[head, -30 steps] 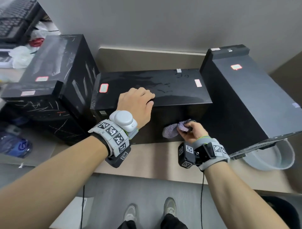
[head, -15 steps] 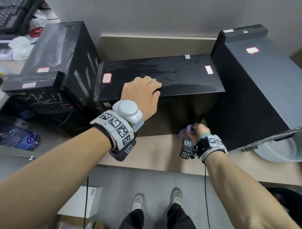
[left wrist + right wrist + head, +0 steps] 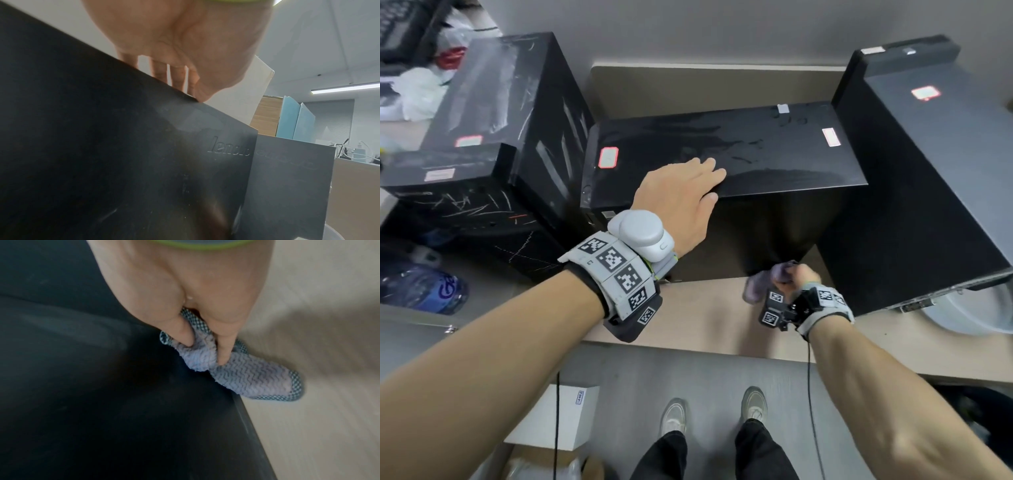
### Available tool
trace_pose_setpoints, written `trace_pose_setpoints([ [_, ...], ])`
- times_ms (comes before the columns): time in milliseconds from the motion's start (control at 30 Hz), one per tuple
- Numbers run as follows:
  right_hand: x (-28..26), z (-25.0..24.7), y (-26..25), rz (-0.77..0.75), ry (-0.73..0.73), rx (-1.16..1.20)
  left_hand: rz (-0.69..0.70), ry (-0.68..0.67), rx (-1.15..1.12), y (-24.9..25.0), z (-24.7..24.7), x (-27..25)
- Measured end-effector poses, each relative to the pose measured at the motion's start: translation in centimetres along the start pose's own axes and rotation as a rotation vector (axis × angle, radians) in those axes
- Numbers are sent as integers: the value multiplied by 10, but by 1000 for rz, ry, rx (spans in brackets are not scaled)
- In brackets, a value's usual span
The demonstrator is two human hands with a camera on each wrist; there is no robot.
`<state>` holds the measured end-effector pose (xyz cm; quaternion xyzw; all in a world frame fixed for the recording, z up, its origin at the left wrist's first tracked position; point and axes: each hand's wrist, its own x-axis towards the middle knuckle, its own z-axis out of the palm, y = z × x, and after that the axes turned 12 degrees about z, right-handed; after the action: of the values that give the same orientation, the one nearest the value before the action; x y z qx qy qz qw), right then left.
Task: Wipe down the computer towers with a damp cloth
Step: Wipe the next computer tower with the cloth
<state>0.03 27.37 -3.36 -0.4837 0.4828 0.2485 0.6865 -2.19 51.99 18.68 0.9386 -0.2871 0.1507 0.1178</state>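
A black computer tower (image 3: 739, 154) stands in the middle of the wooden desk (image 3: 705, 315), its top streaked with damp marks. My left hand (image 3: 681, 195) lies flat on the near edge of its top, fingers straight; in the left wrist view the fingers (image 3: 176, 76) reach over that edge above the embossed side panel (image 3: 144, 162). My right hand (image 3: 794, 277) grips a bunched purple cloth (image 3: 756, 286) low against the tower's near side, at desk level. In the right wrist view the fingers (image 3: 224, 347) pinch the cloth (image 3: 246, 374) beside the tower's bottom edge (image 3: 144, 386).
A scratched black tower (image 3: 493, 102) stands at the left and a larger dark tower (image 3: 928, 164) leans at the right. A grey basin (image 3: 969, 315) sits under the right tower's overhang. A white box (image 3: 565, 414) lies on the floor by my shoes (image 3: 674, 414).
My right hand has slid the cloth down the tower's near side, from mid-height to the desk. My left hand stayed on the tower's top. The head view has shifted.
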Motion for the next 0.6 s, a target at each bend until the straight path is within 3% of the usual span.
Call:
trace_pose_setpoints([
  [67,1,5,8,-40,32,-55,2,9,3,-1,1,0],
  [233,-6,78,53,-77,7,-227,-8,29,4,0,3,0],
  [367,-7,108,73,114,-233,-50,-21,14,9,4,2,2],
  [433,-9,98,66,131,-253,13,-22,14,5,5,1,2],
  [600,-14,26,11,38,-90,79,14,37,34,8,-2,3],
])
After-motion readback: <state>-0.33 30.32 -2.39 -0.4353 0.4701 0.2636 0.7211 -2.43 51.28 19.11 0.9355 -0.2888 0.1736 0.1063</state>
